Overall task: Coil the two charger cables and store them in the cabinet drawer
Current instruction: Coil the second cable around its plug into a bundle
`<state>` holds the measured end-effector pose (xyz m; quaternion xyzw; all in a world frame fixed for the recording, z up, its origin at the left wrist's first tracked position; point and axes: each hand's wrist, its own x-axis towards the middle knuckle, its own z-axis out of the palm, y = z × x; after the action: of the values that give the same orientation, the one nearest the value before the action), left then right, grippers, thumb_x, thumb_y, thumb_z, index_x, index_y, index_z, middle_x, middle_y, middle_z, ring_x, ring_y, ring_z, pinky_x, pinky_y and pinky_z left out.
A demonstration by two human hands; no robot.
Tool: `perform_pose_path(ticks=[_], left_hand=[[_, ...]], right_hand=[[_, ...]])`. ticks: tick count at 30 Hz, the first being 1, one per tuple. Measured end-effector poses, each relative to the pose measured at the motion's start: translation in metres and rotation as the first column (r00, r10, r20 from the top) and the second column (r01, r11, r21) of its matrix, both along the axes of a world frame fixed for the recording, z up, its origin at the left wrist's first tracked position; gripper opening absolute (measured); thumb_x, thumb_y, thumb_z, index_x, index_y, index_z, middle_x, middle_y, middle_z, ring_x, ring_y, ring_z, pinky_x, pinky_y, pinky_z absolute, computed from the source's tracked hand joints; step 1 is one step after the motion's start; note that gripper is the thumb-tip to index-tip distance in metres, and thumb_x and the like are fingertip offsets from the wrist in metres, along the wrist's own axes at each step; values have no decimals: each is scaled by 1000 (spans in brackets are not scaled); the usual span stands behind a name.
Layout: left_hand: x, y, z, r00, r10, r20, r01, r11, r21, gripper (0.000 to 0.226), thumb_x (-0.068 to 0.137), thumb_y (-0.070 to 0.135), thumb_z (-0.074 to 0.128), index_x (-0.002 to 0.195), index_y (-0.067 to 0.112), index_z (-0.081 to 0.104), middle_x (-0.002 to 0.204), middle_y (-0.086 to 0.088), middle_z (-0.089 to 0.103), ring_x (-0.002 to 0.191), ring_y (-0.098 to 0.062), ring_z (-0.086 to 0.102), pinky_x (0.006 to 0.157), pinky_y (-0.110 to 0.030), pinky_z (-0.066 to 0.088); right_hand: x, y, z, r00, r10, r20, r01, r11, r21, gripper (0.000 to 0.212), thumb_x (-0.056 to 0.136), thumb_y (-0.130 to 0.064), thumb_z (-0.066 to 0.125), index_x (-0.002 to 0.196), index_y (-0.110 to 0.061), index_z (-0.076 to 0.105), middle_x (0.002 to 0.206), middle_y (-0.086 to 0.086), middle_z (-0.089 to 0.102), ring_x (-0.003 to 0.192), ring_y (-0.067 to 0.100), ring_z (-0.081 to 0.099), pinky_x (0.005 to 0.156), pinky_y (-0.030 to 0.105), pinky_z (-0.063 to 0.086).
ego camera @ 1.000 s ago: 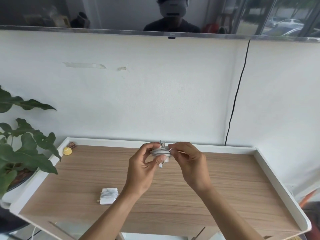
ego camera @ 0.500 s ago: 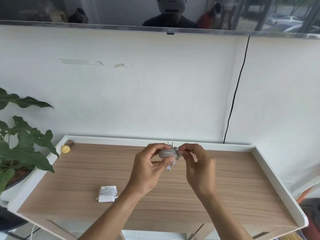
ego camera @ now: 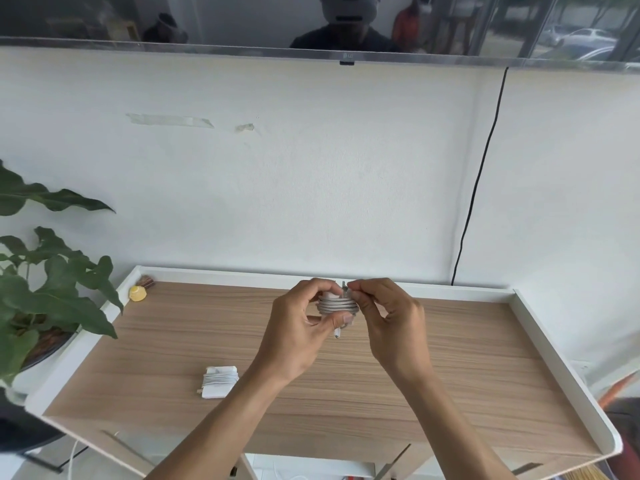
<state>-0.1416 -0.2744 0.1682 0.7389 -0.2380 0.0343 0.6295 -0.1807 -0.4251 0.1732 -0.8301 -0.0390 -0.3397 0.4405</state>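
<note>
A white charger with its cable wound around it [ego camera: 336, 304] is held above the wooden cabinet top [ego camera: 467, 368]. My left hand [ego camera: 298, 334] grips it between thumb and fingers. My right hand [ego camera: 391, 323] pinches the cable at the charger's upper right, beside the metal prongs. A short cable end with its connector hangs below the bundle. A second white charger [ego camera: 220, 381], cable wrapped round it, lies on the cabinet top at the front left. The drawer is not visible.
A raised white rim [ego camera: 540, 337] borders the cabinet top. A small yellow object [ego camera: 138, 293] sits in the back left corner. A leafy potted plant [ego camera: 45, 292] stands to the left. A black cord [ego camera: 481, 174] runs down the wall from a screen above.
The bundle has turned in my hands so its coils face me more. My right hand's fingers have moved up to the cable beside the prongs. The charger on the cabinet top stays put.
</note>
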Motion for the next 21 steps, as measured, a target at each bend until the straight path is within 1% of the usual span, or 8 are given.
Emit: perform_pose_path(ticks=[2,5,9,13,15,17,19,21], left_hand=[[2,1,-1,999,47,-26,-47,999,3,39,69,13,87,96,27,62,98,11,69,101,-7,65,75,-40,61],[5,2,0,996,88,6,-88,995,36,41,65,11,89,90,26,59,96,9,70,100,-4,65,74,-39,61],[8,1,-2,997,81,-17,-81,997,12,37,64,14,89,81,33,62,91,10,72,98,-9,67,78,-39,59],[10,3,-8,994,1,-110,-13,993,-114,34,60,27,90,82,30,64,95,2,72,96,-20,68,89,-51,54],[8,1,-10,992,-30,-124,12,990,-142,34,60,34,86,84,30,64,98,1,72,98,-21,67,91,-49,54],[5,-2,-11,989,-62,-134,37,983,-179,38,62,30,86,92,31,62,102,2,70,100,-19,67,89,-41,55],[4,-4,-13,984,-86,-157,50,973,-224,49,64,22,87,104,24,59,107,1,69,104,-18,67,86,-31,54],[5,-4,-15,976,-114,-186,64,964,-257,52,63,22,86,108,16,60,108,-1,70,107,-18,66,91,-35,54]], right_hand=[[0,-3,0,999,36,-13,-36,998,-55,17,87,-1,66,90,-14,75,89,-12,69,83,-4,64,74,6,44],[1,-7,-1,998,64,-29,-67,993,-101,16,88,0,64,89,-13,74,88,-10,69,82,-5,63,73,5,43],[1,-7,0,991,113,-72,-111,993,28,13,88,-3,65,92,-14,70,90,-9,69,85,0,65,75,9,46],[-2,-6,-2,983,155,-103,-148,986,75,10,88,-9,67,92,-18,71,92,-8,67,87,6,66,77,14,49],[-3,-6,-2,976,183,-120,-153,962,224,12,89,-7,66,88,-19,70,89,-5,69,83,8,67,75,18,51],[-4,-6,0,968,214,-131,-143,901,410,12,89,-3,64,87,-14,69,84,-4,72,78,6,67,71,17,50],[-4,-6,3,965,226,-137,-130,859,494,12,89,-1,62,87,-11,69,79,-6,71,73,7,64,70,18,51],[-3,-7,5,962,226,-150,-111,833,542,13,90,-3,61,87,-12,70,79,-6,70,75,12,63,71,26,55]])
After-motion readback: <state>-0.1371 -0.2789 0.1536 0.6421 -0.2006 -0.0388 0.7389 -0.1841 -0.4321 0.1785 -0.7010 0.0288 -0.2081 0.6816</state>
